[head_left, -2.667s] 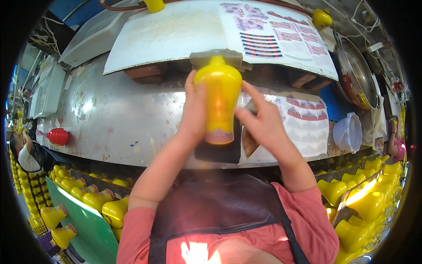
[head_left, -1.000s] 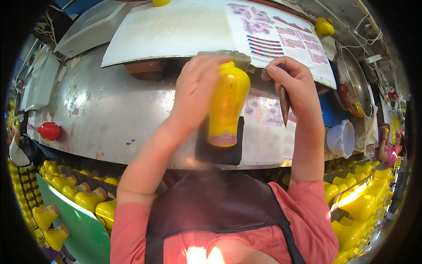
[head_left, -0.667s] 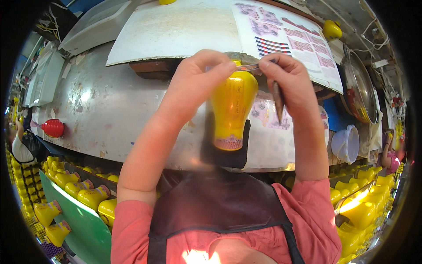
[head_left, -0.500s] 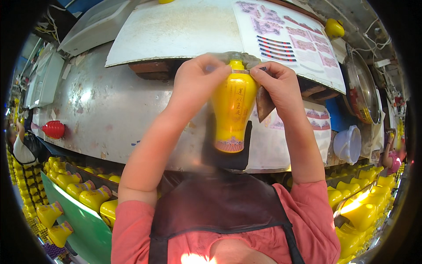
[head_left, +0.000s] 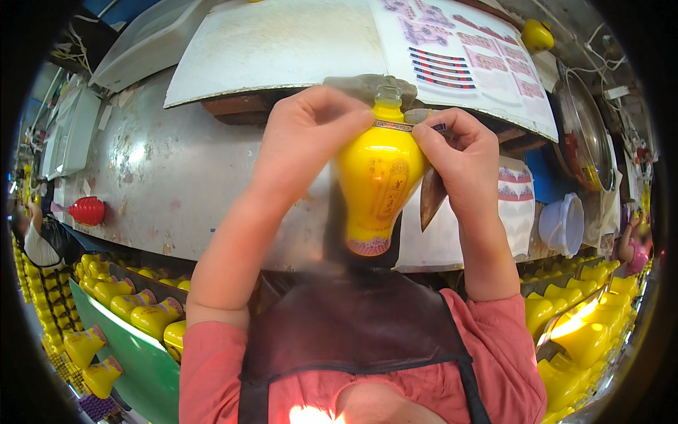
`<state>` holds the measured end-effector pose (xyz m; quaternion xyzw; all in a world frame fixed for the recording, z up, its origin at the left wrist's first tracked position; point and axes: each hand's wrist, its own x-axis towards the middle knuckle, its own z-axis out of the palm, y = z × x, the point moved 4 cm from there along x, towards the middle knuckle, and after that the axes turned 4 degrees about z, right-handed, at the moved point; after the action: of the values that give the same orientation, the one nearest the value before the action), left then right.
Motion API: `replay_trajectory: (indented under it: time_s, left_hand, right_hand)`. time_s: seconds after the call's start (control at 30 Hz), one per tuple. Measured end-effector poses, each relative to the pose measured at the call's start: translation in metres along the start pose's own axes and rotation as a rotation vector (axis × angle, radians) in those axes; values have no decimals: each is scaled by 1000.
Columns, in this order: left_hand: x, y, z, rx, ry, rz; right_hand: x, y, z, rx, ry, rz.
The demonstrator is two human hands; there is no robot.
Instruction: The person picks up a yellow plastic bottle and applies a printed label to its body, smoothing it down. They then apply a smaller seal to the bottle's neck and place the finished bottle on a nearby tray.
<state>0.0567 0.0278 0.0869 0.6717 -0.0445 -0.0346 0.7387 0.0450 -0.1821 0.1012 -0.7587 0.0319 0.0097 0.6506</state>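
Observation:
A glossy yellow bottle [head_left: 378,180] with a clear glass mouth lies tilted in front of me, its neck pointing away. Printed characters run down its side and a patterned band rings its base. Around the lower neck stretches a narrow dark decal strip [head_left: 393,126]. My left hand [head_left: 318,127] pinches the strip's left side against the bottle. My right hand [head_left: 459,145] pinches the other end, which sticks out past its fingers. Below the right palm shows a brown pointed flat piece [head_left: 432,196]; whether the hand holds it cannot be told. A dark support is partly hidden beneath the bottle.
A white board [head_left: 275,49] at the back carries a decal sheet [head_left: 452,49]. More decals [head_left: 515,187] lie to the right beside a white bucket [head_left: 561,222]. A red ribbed squeeze bottle [head_left: 87,210] stands left. Racks of yellow bottles [head_left: 152,318] flank me; people are at both sides.
The bottle has turned so its printed panel faces further right, and it sits slightly nearer. My right hand has shifted right and down a little; both hands still hold the strip.

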Motion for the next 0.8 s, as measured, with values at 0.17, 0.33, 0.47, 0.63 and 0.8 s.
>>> replay_trajectory:
  time_s: [0.17,0.33,0.47,0.63,0.8]
  left_hand:
    - [-4,9,2,6,-35,16]
    - [-11,15,5,31,-19,59]
    - [-16,19,8,24,-23,74]
    - [-23,24,12,42,-23,86]
    - [-27,29,14,74,-33,56]
  right_hand:
    - [-7,-3,0,29,42,-68]
    - [-11,-7,-2,19,31,-52]
    - [-14,-10,-5,-15,12,-79]
    - [-17,-12,-6,26,-11,-112]
    - [-18,-12,-7,9,-35,-111]
